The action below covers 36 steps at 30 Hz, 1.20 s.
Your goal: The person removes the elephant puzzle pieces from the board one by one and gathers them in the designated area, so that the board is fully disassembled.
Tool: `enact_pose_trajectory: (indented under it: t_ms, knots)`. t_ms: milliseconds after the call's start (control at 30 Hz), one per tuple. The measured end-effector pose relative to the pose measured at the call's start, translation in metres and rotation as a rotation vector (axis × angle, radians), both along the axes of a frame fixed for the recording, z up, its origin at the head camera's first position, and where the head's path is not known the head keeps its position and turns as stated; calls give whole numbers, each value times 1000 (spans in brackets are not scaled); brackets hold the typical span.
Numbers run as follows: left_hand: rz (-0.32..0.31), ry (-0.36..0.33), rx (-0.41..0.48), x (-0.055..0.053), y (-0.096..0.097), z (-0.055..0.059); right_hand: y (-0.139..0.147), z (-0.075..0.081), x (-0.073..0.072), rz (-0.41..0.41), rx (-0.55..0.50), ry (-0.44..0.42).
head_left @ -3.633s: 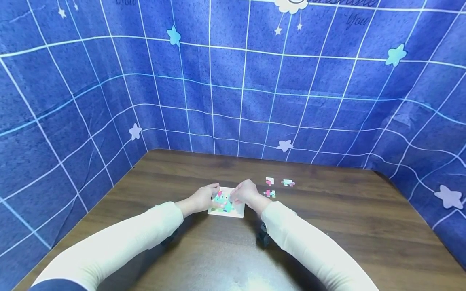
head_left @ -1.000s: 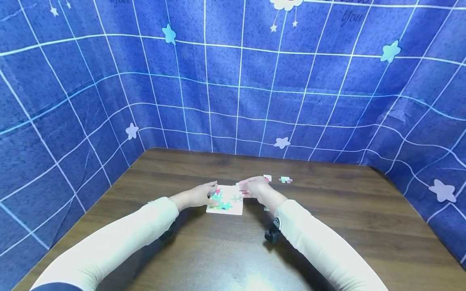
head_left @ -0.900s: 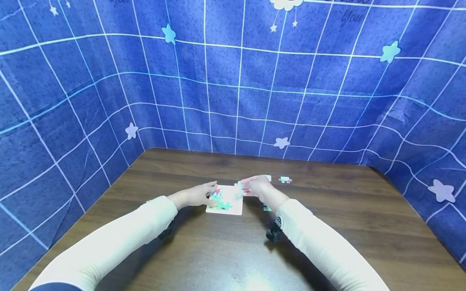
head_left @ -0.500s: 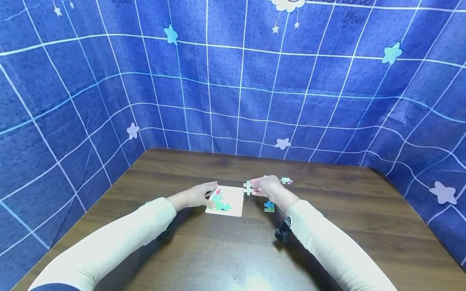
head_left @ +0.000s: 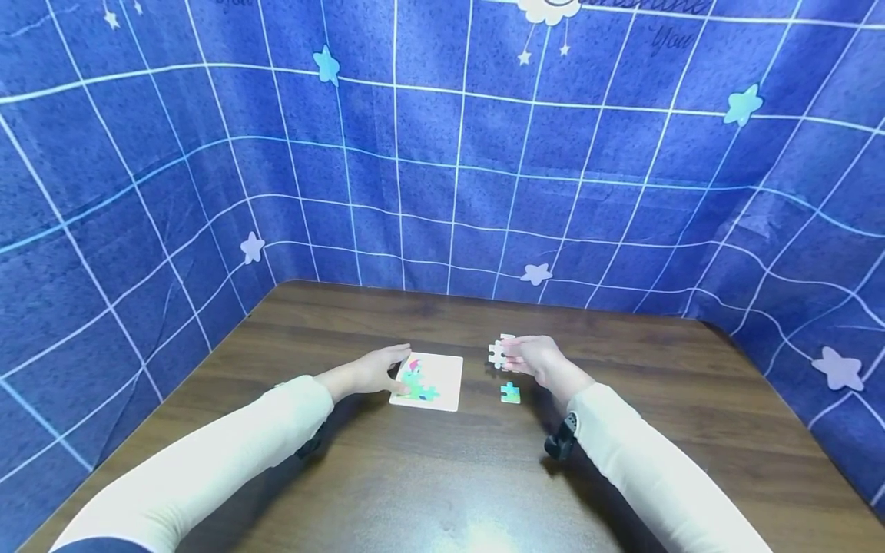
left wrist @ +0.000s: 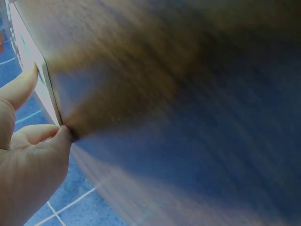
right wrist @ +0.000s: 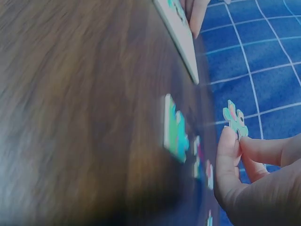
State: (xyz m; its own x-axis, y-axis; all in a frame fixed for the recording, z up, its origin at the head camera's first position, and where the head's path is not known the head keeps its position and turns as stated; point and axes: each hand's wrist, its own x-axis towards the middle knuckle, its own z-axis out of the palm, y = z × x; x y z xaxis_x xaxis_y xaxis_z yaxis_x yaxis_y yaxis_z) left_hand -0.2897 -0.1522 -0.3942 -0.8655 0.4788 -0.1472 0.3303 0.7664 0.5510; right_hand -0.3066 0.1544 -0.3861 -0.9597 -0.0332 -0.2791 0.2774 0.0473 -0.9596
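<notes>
A square white puzzle board (head_left: pixel 445 376) lies on the table, with joined green and blue pieces and some red on its left part; its right part shows white. My left hand (head_left: pixel 373 371) grips the board's left side, thumb over the top and fingers at the edge, as the left wrist view shows. To the right of the board, my right hand (head_left: pixel 546 359) pinches a jigsaw piece (right wrist: pixel 234 120) between thumb and fingers, held up above the table. A green and blue jigsaw piece (head_left: pixel 510 393) lies just below that hand.
Further loose jigsaw pieces lie near the right hand, one with a white edge (head_left: pixel 507 336) behind it; others are partly covered by the hand. The brown wooden table (head_left: pixel 387 461) meets a blue gridded curtain (head_left: pixel 429 192) at its back edge.
My right hand has moved from over the board's right part to the right, carrying the jigsaw piece off the board. The green and blue piece below it has come into view. My left hand stays put.
</notes>
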Motion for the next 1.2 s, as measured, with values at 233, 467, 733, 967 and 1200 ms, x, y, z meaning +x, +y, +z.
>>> enact_pose_trajectory:
  t_ms: [233, 467, 733, 967, 1200]
  knots:
    - [-33, 34, -33, -2, -4, 1, 18, -1, 4, 9, 6, 9]
    - [-17, 17, -65, 0, -1, 3, 35, -1, 6, 2, 9, 9]
    - [0, 26, -69, 3, -2, 5, 53, -6, 8, -50, 28, 14]
    - [-4, 58, -71, 3, -2, 1, 67, -9, 8, -57, 83, 29]
    - [14, 48, -45, 2, -1, -1, 81, -9, 8, -39, 213, 35]
